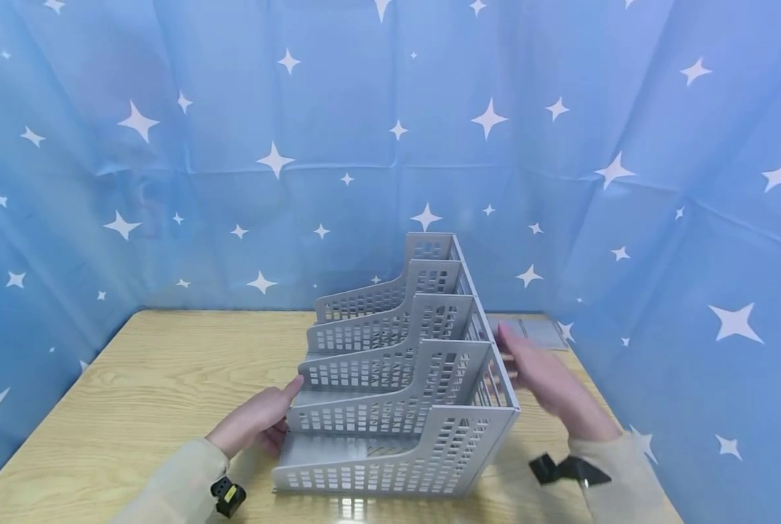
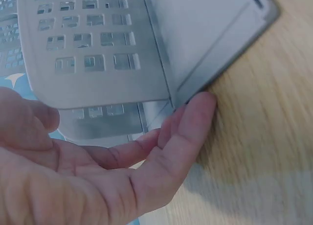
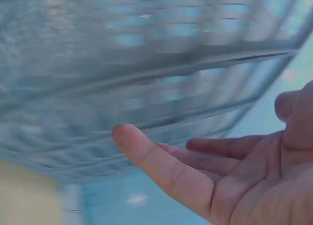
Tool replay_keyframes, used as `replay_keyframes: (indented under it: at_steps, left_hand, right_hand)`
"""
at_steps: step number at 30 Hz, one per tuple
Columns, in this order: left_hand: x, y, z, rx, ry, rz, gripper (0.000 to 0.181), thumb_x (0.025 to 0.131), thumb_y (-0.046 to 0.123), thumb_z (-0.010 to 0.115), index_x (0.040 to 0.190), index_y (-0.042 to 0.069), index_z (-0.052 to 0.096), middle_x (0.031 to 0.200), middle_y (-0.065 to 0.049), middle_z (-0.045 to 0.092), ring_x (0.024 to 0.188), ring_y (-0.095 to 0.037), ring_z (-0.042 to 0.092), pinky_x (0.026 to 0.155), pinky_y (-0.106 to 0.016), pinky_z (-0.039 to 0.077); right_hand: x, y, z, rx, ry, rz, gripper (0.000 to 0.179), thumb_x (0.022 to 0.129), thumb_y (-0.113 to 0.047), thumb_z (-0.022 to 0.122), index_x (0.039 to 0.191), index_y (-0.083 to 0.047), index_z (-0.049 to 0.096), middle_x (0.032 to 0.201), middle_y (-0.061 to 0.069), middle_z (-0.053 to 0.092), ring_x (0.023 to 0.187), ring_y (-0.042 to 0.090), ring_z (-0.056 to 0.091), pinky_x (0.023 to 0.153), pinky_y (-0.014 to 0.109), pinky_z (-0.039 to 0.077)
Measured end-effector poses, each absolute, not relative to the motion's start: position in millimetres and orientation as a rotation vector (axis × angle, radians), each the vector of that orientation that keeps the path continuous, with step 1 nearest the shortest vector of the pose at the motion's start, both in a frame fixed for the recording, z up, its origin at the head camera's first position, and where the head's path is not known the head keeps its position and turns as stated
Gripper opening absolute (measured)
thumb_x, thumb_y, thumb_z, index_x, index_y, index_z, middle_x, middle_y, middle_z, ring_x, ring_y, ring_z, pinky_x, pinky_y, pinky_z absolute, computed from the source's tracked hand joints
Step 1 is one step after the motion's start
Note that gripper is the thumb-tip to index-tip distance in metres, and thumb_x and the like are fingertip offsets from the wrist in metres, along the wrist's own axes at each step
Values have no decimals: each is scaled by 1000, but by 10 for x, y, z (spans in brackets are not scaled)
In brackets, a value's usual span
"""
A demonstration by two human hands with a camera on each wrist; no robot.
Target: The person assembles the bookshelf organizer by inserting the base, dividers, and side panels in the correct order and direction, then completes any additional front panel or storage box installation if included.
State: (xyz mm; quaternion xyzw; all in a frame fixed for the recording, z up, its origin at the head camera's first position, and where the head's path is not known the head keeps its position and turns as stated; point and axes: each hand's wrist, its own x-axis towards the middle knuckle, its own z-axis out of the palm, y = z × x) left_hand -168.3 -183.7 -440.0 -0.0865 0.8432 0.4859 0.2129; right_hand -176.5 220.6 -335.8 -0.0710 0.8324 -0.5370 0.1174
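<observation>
A grey plastic file rack (image 1: 357,418) with several upright perforated dividers stands on the wooden table, its tall backs toward the right. At its low front end, my left hand (image 1: 259,422) grips the rack; the thumb lies by a divider's rounded end, and the fingertips (image 2: 203,105) meet the base's lower edge. Behind the tall side is my right hand (image 1: 541,371), its fingers extended. In the right wrist view these fingers (image 3: 166,171) lie near the slotted back, blurred; contact there is unclear. In the head view the rack partly hides them.
A flat grey panel (image 1: 541,333) lies at the table's back right corner, partly behind the rack and right hand. Blue curtains (image 1: 338,94) with white stars enclose the wooden table (image 1: 187,364) at the back and sides.
</observation>
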Motion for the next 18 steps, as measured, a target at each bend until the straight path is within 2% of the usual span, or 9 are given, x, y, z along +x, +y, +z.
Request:
replay_keyframes:
  at_steps: [1, 3, 5, 8, 10, 12, 14, 18]
  left_hand:
    - [-1695, -1830, -4393, -233, 2341, 1348, 74, 109, 55, 27, 107, -8, 65, 90, -22, 66, 81, -34, 70, 70, -49, 62]
    - [-1714, -1818, -4379, -231, 2325, 1352, 74, 109, 56, 28, 110, -9, 65, 92, -23, 66, 84, -35, 70, 73, -51, 62]
    - [-1725, -1822, -4381, -244, 2299, 1366, 73, 109, 55, 29, 111, -9, 64, 94, -25, 65, 86, -36, 70, 74, -53, 62]
    - [-1730, -1830, -4390, -258, 2298, 1371, 71, 109, 55, 30, 110, -7, 65, 92, -25, 62, 85, -36, 69, 73, -52, 62]
    - [-1733, -1832, -4402, -251, 2313, 1362, 70, 109, 54, 31, 109, -7, 65, 91, -24, 62, 84, -36, 67, 71, -50, 62]
    - [-1737, -1829, -4413, -239, 2331, 1349, 70, 109, 54, 31, 110, -7, 64, 90, -24, 62, 82, -35, 67, 70, -48, 62]
    - [-1740, -1820, -4426, -235, 2342, 1341, 71, 108, 55, 31, 109, -7, 66, 88, -23, 64, 80, -34, 67, 69, -46, 62]
    - [-1714, -1811, -4437, -214, 2328, 1363, 72, 108, 55, 30, 99, -5, 70, 83, -18, 69, 76, -29, 69, 69, -44, 61]
  right_hand:
    - [-1800, 2178, -3225, -255, 2441, -1540, 74, 113, -49, 26, 151, 13, 36, 141, 38, 50, 107, 36, 69, 85, 45, 61]
    - [-1860, 2104, -3015, -312, 2475, -1465, 66, 113, -42, 32, 147, 13, 41, 140, 37, 52, 103, 33, 70, 82, 45, 62]
    - [-1912, 2010, -2881, -329, 2539, -1348, 52, 110, -34, 39, 132, 10, 53, 118, 32, 61, 90, 25, 68, 77, 43, 61]
    - [-1950, 1900, -2780, -371, 2637, -1202, 38, 104, -22, 41, 120, 7, 60, 101, 19, 65, 80, 20, 61, 72, 40, 56]
    - [-1951, 1857, -2760, -407, 2697, -1145, 37, 101, -17, 40, 120, 7, 62, 99, 18, 66, 78, 21, 56, 70, 38, 50]
    - [-1937, 1847, -2762, -445, 2732, -1146, 41, 99, -12, 40, 127, 8, 63, 109, 19, 69, 80, 23, 57, 69, 38, 47]
    - [-1916, 1865, -2772, -456, 2753, -1163, 38, 100, -9, 39, 121, 8, 65, 105, 20, 67, 78, 24, 52, 68, 38, 43]
    - [-1852, 1986, -2791, -456, 2776, -1223, 31, 101, -6, 40, 110, 9, 64, 98, 19, 63, 78, 23, 51, 68, 37, 44]
